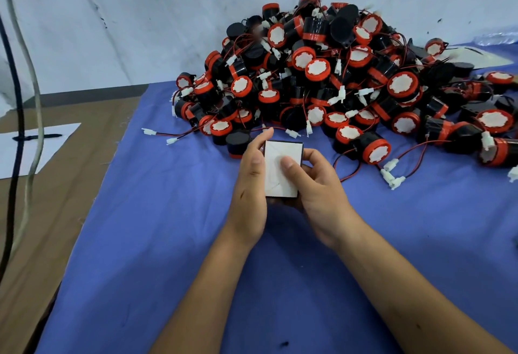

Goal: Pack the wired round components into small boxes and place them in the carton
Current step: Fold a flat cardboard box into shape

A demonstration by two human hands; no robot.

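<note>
I see the small white box (282, 170) held above the blue cloth (168, 227), near the pile of wired round components (336, 78); left hand (249, 185) grips its left edge; right hand (311, 182) cradles it, thumb pressing the top; likely light thin card, crushable; I'd hold it by the side edges; carton not in view.

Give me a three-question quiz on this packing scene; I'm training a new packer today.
1. True or false: both hands, left hand and right hand, hold the small white box.
2. The pile of wired round components lies on: A) blue cloth, B) bare cardboard, C) a tray.
3. What colour are the components' rims?

Key: 1 true; 2 A; 3 red.
</note>
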